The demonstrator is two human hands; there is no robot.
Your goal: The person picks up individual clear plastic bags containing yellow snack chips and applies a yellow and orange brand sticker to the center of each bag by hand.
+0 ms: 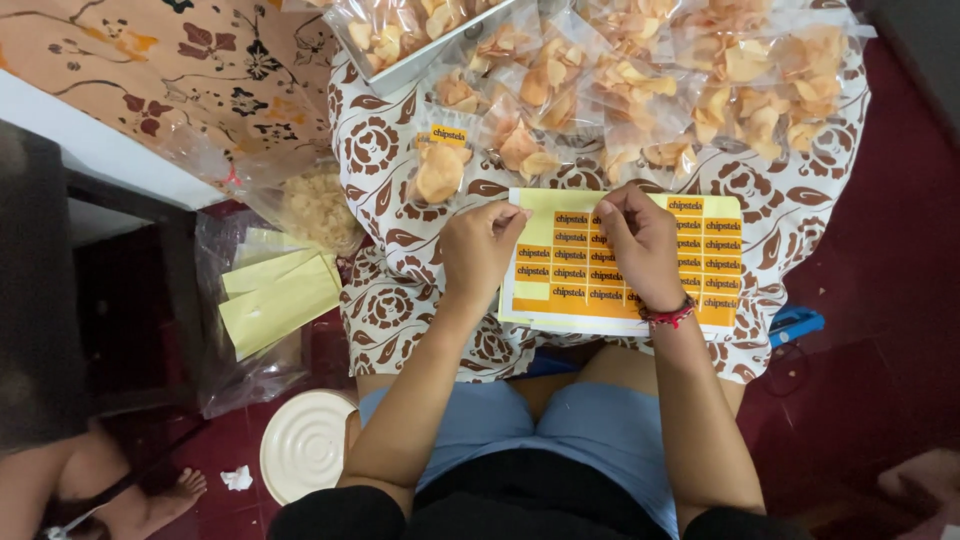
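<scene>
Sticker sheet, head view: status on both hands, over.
Left hand and right hand both on the sticker sheet, fingertips pinching at its upper edge. Labelled chip bag just beyond. Nothing in the way.

Orange sticker sheet flat on lap, partly peeled.

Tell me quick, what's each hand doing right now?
Left hand: fingers pinched at the top edge of the sticker sheet; holding anything, cannot tell.
Right hand: fingers curled, pressing on the sheet.
</scene>
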